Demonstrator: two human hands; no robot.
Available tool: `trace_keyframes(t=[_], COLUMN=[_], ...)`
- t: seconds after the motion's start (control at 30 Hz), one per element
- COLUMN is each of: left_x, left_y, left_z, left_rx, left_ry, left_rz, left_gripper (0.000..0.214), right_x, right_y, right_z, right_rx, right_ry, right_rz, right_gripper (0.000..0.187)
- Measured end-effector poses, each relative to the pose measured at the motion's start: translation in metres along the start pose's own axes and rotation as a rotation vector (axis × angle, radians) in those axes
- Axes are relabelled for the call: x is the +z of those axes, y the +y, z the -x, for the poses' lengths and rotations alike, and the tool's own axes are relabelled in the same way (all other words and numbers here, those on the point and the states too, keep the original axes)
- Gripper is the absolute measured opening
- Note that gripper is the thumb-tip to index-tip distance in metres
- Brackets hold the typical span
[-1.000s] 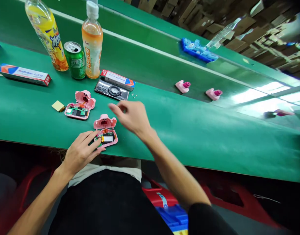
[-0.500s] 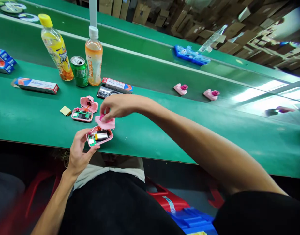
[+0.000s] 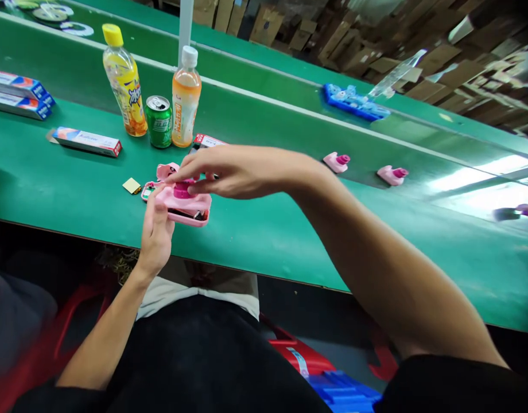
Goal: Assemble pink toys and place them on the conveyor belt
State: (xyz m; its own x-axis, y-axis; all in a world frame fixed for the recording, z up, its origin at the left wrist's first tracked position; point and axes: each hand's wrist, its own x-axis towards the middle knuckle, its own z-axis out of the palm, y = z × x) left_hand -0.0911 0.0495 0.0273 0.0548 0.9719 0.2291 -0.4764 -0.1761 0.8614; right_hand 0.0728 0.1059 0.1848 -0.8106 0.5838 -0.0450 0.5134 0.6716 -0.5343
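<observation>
My left hand (image 3: pixel 157 234) grips the left end of a pink plastic casing (image 3: pixel 190 219), thumb and fingers closed on it. The casing's front half, with a magenta cylinder (image 3: pixel 183 189) on it, rests over the lower half. A gap along the near right edge shows dark and metallic parts inside. My right hand (image 3: pixel 242 172) has its fingers around the magenta cylinder from above. Behind my left fingers lies a second opened pink casing (image 3: pixel 167 170), partly hidden, its circuit board just showing. A small pale yellow square part (image 3: pixel 131 185) lies left of it.
At the back stand a yellow-capped bottle (image 3: pixel 125 94), a green can (image 3: pixel 159 121) and an orange drink bottle (image 3: pixel 186 100). Slim boxes (image 3: pixel 87 141) lie at left. Two pink pieces with magenta cylinders (image 3: pixel 336 162) and a blue tray (image 3: pixel 354 103) are at right.
The pink front half has come down over the lower half, covering the battery and circuit board. Both hands have moved up closer together, and the view has shifted slightly.
</observation>
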Motion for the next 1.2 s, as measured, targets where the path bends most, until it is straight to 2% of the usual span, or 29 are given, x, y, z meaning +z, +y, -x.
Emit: trace_keyframes(t=[0.03,0.1,0.17,0.2,0.3,0.4,0.47,0.6,0.73,0.87,0.93,1.07,1.2], left_x=[0.003,0.010,0.016,0.018,0.024,0.027,0.028,0.030,0.031,0.031,0.030,0.029,0.031], left_y=[0.003,0.008,0.013,0.014,0.015,0.012,0.010,0.010,0.012,0.007,0.000,-0.016,-0.028], left_z=[-0.003,-0.008,-0.013,-0.015,-0.021,-0.027,-0.030,-0.035,-0.038,-0.044,-0.045,-0.043,-0.039], left_rx=[-0.013,-0.026,-0.022,-0.021,-0.014,0.004,-0.016,-0.082,-0.093,-0.060,-0.053,-0.041,-0.053], left_ry=[0.005,0.017,0.058,0.085,0.148,0.170,0.182,0.138,0.067,0.099,0.141,0.234,0.229], left_rz=[0.039,0.118,0.166,0.177,0.199,0.206,0.204,0.222,0.245,0.232,0.204,0.115,0.047], left_gripper=[0.051,0.051,0.050,0.048,0.045,0.044,0.042,0.039,0.037,0.038,0.038,0.031,0.032], right_x=[0.000,0.008,0.026,0.037,0.066,0.082,0.086,0.091,0.098,0.109,0.114,0.126,0.145], right_y=[0.000,-0.003,-0.006,-0.007,-0.006,-0.002,0.003,0.017,0.026,0.030,0.032,0.042,0.049], right_z=[-0.001,-0.001,0.002,0.005,0.009,0.009,0.008,0.008,0.005,-0.001,-0.002,0.002,0.007], right_rx=[0.058,0.216,0.349,0.378,0.369,0.318,0.269,0.209,0.235,0.241,0.238,0.216,0.199], right_ry=[0.064,0.306,0.551,0.613,0.654,0.782,0.856,0.913,0.935,1.003,1.050,1.141,1.281], right_rz=[0.030,0.079,0.055,0.014,-0.103,-0.143,-0.161,-0.221,-0.434,-0.602,-0.519,-0.209,-0.201], right_gripper=[0.022,0.023,0.041,0.047,0.041,0.032,0.032,0.037,0.030,0.034,0.036,0.030,0.030])
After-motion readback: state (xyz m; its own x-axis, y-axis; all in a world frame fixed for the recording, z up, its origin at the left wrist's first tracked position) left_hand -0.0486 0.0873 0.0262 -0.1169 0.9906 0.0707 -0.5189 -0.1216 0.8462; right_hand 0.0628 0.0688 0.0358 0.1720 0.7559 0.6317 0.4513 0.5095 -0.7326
